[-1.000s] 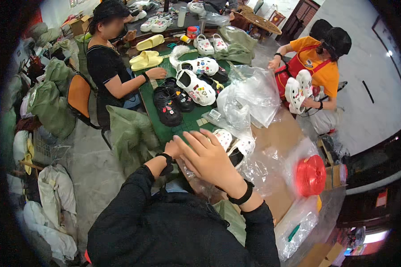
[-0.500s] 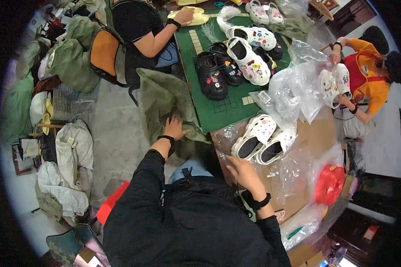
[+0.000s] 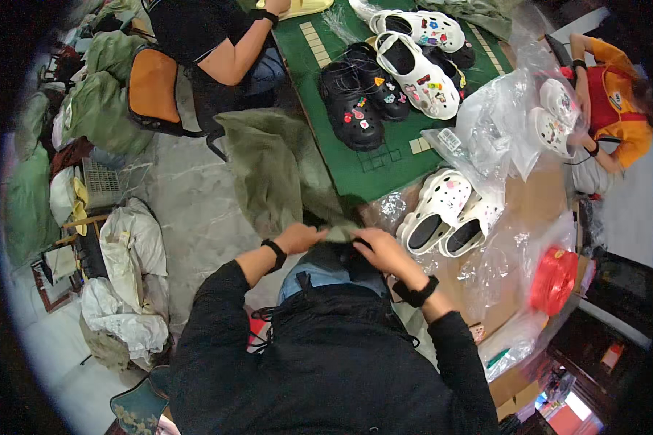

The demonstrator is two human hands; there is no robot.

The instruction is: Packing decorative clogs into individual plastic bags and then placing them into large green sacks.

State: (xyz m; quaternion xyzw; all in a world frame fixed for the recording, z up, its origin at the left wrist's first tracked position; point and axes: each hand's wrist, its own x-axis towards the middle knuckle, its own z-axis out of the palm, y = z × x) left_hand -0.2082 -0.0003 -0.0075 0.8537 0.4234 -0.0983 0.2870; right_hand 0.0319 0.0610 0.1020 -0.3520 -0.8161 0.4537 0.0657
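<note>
An olive woven sack (image 3: 265,170) hangs down at the left edge of the green-topped table. Both my hands are closed on its near edge, just in front of my waist. My left hand (image 3: 299,238) grips one part of that edge, and my right hand (image 3: 386,251) pinches it a short way to the right. A strip of the fabric spans the gap between them. Right of my right hand, a pair of white clogs (image 3: 435,199) with small charms lies on clear plastic. The inside of the sack is hidden from me.
The green tabletop (image 3: 348,170) holds black clogs (image 3: 352,109) and white clogs (image 3: 417,76). Clear plastic bags (image 3: 490,123) and a red twine roll (image 3: 553,279) lie rightward. One co-worker sits at far left; another, in orange, holds white clogs (image 3: 556,116) at right.
My left hand, earlier spread on the sack, has drawn nearer and closed on its edge. My right hand has left the table's near edge and taken hold of the sack too.
</note>
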